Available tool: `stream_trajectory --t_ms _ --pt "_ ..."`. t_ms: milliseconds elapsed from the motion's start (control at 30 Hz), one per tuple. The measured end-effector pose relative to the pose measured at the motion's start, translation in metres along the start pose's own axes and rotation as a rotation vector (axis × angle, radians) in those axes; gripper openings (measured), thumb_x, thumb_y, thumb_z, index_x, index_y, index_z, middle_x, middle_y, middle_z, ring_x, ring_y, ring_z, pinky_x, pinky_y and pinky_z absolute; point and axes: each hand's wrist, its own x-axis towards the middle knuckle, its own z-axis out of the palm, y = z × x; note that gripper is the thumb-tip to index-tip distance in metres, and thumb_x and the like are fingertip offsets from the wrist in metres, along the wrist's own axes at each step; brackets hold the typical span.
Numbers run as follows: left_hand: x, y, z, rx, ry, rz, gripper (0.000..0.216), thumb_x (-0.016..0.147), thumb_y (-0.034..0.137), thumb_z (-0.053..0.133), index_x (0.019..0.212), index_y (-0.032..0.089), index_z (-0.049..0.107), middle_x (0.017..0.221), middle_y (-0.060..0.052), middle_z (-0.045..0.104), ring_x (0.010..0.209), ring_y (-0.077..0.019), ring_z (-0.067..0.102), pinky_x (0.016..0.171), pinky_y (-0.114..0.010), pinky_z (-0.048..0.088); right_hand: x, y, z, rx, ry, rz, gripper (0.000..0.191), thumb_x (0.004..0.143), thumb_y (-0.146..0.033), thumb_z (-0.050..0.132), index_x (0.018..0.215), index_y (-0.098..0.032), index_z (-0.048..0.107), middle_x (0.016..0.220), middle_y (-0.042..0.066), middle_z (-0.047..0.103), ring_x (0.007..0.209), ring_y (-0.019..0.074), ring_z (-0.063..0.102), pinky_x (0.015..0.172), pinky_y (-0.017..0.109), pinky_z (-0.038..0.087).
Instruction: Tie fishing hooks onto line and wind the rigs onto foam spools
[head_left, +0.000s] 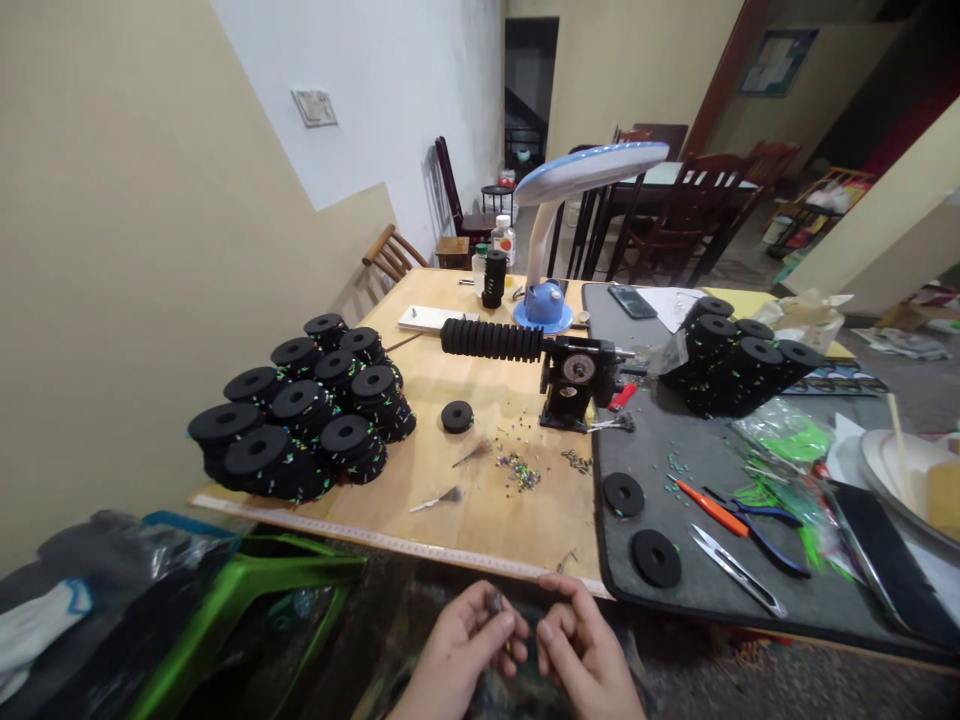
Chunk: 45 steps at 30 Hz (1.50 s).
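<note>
My left hand [474,640] is below the table's front edge, thumb and fingers pinched around a small dark piece too small to name. Close beside it on the right is my right hand [581,640], fingers curled and thumb pressed in; what it holds, if anything, cannot be made out. A small wire-like piece [568,560] lies on the table edge just above my right hand. Farther in are a pile of coloured beads [521,472], small metal pieces [577,461], a single black foam spool [457,416] and two small brush-like bundles, one pale-handled [437,498].
Stacked black foam spools [300,400] fill the table's left side; more stacks [739,350] stand back right. A black clamp device [577,375] carries a row of foam discs beneath a blue lamp [544,305]. Orange-handled pliers [712,508] and a scalpel-like knife [739,570] lie on the grey mat [697,455].
</note>
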Motion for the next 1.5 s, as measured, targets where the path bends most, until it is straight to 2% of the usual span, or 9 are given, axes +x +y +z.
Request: stream_trajectory --t_ms 133,333,533,800,933,1100,1267,1367,1500 --pt "0.001 -0.004 -0.002 -0.036 -0.006 -0.024 0.039 0.067 0.047 0.081 0.074 0.016 0.058 0.072 -0.003 0.069 0.063 -0.0138 0.062 0.055 -0.022 0.046 -0.001 0.004 0.001 -0.015 -0.021 -0.002 0.053 0.088 -0.058 0.055 0.123 -0.019 0.05 0.062 -0.005 0.05 0.058 0.0146 0.05 0.06 0.026 0.039" --pt "-0.006 0.013 0.002 0.115 -0.087 0.11 0.031 0.076 0.044 0.074 0.081 0.015 0.065 0.085 -0.006 0.069 0.067 -0.0144 0.062 0.058 -0.024 0.048 0.001 -0.001 0.003 0.037 -0.078 0.065 0.057 0.087 -0.055 0.057 0.129 -0.018 0.047 0.061 -0.008 0.044 0.054 0.012 0.045 0.056 0.024 0.036" --pt "-0.005 0.025 0.004 0.195 -0.289 0.11 0.026 0.075 0.038 0.076 0.075 0.014 0.063 0.107 -0.011 0.065 0.066 -0.0125 0.06 0.064 -0.026 0.049 0.007 -0.008 0.002 0.003 -0.11 0.061 0.054 0.085 -0.047 0.061 0.129 -0.018 0.048 0.06 -0.007 0.05 0.055 0.0126 0.048 0.056 0.023 0.04" --pt "0.006 0.034 0.006 0.328 -0.397 0.148 0.011 0.079 0.025 0.07 0.078 0.015 0.066 0.088 -0.006 0.067 0.065 -0.0126 0.058 0.064 -0.025 0.047 0.011 -0.014 -0.002 -0.116 -0.166 0.034 0.055 0.082 -0.028 0.06 0.134 -0.018 0.046 0.07 -0.002 0.062 0.067 0.018 0.061 0.069 0.03 0.048" --pt "0.013 0.031 0.008 0.273 -0.335 0.058 0.025 0.073 0.035 0.076 0.075 0.013 0.065 0.068 0.0 0.06 0.054 -0.0103 0.054 0.053 -0.022 0.043 0.011 -0.02 -0.002 -0.158 -0.205 0.043 0.053 0.083 -0.027 0.06 0.133 -0.019 0.046 0.068 -0.003 0.061 0.061 0.0161 0.058 0.062 0.027 0.046" --pt "0.018 0.02 0.005 0.175 -0.243 0.074 0.031 0.074 0.04 0.076 0.073 0.012 0.065 0.065 -0.001 0.062 0.053 -0.0099 0.053 0.053 -0.021 0.041 0.01 -0.025 -0.003 -0.089 -0.227 0.046 0.049 0.087 -0.036 0.058 0.131 -0.017 0.047 0.067 -0.003 0.06 0.058 0.0143 0.056 0.059 0.026 0.044" --pt "0.016 0.017 0.005 0.128 -0.111 0.078 0.03 0.073 0.04 0.078 0.075 0.012 0.067 0.061 0.002 0.06 0.052 -0.0085 0.05 0.052 -0.019 0.036 0.012 -0.017 -0.001 -0.165 -0.146 0.005 0.022 0.09 -0.039 0.057 0.096 -0.018 0.06 0.063 -0.001 0.066 0.056 0.0137 0.057 0.057 0.023 0.043" --pt "0.015 0.016 0.008 0.094 -0.068 0.067 0.031 0.07 0.04 0.08 0.071 0.012 0.065 0.057 0.003 0.059 0.051 -0.0082 0.049 0.052 -0.019 0.035 0.016 -0.012 0.002 -0.196 -0.112 0.015 0.025 0.088 -0.041 0.058 0.076 -0.019 0.055 0.059 0.001 0.067 0.05 0.013 0.057 0.053 0.022 0.042" --pt "0.013 0.013 0.007 -0.026 -0.028 0.003 0.031 0.068 0.038 0.082 0.073 0.011 0.068 0.058 0.002 0.06 0.051 -0.0072 0.05 0.051 -0.018 0.035 0.02 -0.012 0.006 -0.162 -0.095 0.024 0.032 0.085 -0.047 0.059 0.068 -0.02 0.051 0.056 -0.001 0.064 0.044 0.0118 0.055 0.048 0.021 0.04"
